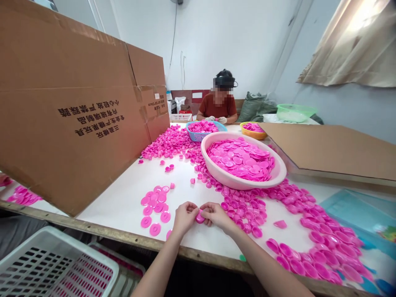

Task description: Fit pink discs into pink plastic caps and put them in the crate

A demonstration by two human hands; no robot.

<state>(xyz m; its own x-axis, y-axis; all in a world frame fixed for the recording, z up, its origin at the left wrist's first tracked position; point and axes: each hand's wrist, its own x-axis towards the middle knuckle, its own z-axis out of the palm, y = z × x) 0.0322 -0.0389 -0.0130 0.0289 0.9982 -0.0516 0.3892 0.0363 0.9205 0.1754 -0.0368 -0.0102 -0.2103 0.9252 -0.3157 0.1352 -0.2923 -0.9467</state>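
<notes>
Near the front edge of the white table [119, 206], my left hand [186, 215] and my right hand [215, 213] meet around a small pink plastic piece [199, 217]. Fingertips and thumbs of both hands pinch it, and they cover much of its shape. Left of my hands lie loose flat pink discs [155, 229], some overlapping. Close by on the right is a heap of pink cup-shaped pieces [247, 208]. Beyond my hands a pale pink basin [244, 184] stands on the table, filled with pink discs [241, 159].
A large cardboard box [71, 136] stands at the left. White baskets [62, 255] sit below the table edge. Farther back are a blue basket [198, 135] and an orange bowl [255, 134] of pink pieces. A co-worker [218, 105] sits opposite. Flat cardboard [334, 148] lies at the right.
</notes>
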